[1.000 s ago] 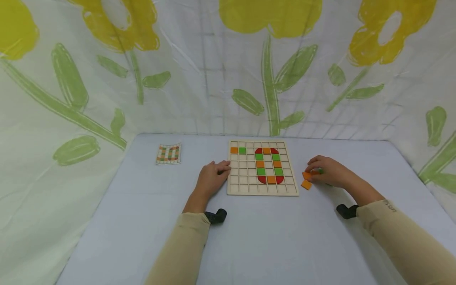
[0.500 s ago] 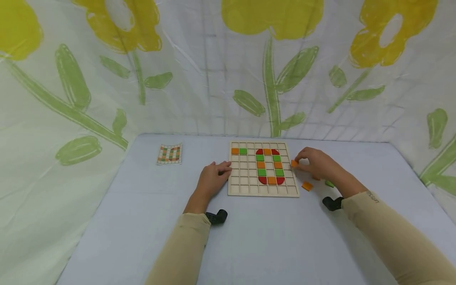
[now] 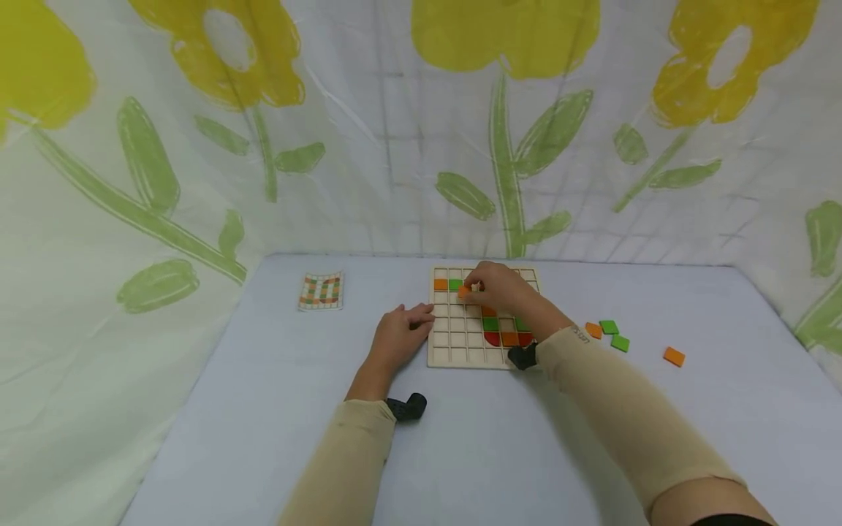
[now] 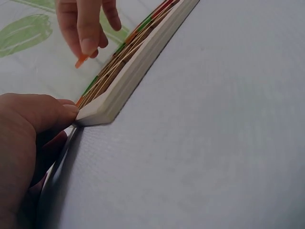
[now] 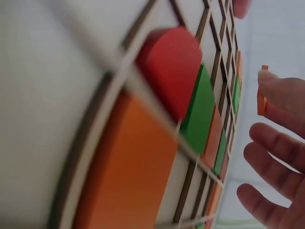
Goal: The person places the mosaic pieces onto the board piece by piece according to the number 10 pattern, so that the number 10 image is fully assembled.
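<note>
So the left forearm (image 3: 349,467) comes in from around 7 o'clock, and its wrist leads into the left hand (image 3: 397,336), which is basically chilling palm down, fingers relaxed and reaching toward about 1 or 2. Right forearm (image 3: 625,409) slants in from like 4 o'clock, aimed at 10 or 11. The right hand (image 3: 503,288) sits raised at roughly 2 o'clock from the left one, thumb and index finger in a pinch, other three fingers (image 5: 274,171) loosely bent and spread.
</note>
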### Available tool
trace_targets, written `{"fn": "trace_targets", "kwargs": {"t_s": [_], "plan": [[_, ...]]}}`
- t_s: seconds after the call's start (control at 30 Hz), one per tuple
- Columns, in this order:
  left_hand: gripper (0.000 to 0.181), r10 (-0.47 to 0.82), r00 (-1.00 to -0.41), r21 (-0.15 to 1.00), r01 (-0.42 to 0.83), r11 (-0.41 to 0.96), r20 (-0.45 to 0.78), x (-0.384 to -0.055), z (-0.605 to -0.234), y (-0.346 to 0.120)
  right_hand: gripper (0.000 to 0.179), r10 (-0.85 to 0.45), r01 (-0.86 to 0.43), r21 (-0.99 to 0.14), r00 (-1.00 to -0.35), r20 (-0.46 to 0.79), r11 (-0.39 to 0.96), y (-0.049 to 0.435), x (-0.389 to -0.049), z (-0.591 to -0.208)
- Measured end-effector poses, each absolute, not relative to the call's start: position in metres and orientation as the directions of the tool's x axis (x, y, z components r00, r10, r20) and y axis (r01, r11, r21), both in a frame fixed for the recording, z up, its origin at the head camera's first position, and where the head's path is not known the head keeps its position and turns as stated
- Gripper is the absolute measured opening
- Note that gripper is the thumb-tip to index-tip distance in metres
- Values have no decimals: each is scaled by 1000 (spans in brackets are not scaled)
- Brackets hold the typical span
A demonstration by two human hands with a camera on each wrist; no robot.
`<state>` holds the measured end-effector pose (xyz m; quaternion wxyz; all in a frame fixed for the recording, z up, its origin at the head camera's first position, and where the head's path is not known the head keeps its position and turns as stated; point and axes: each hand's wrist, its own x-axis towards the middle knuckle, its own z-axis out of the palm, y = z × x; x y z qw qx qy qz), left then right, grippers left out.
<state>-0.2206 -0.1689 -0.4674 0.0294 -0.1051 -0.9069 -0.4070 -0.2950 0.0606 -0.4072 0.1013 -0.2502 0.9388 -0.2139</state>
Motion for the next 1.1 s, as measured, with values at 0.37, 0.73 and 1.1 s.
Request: {"fn": "trace_targets", "kwargs": {"t_s": [0.37,0.73,1.1], "plan": [[20,168,-975,721,219,658,143,-218,-470,-169,38,-412,-273,-498,-891,-192,823,40,-300,-417],[19,169,-969,716,248,652,182,-216,-470,-170,31,-420,-333,-407,-896,-145,850,30,-296,-419],[19,180,-963,711,268,651,198,-219,-469,-167,36,-415,-317,-431,-897,-152,845,44,-289,-403]]}}
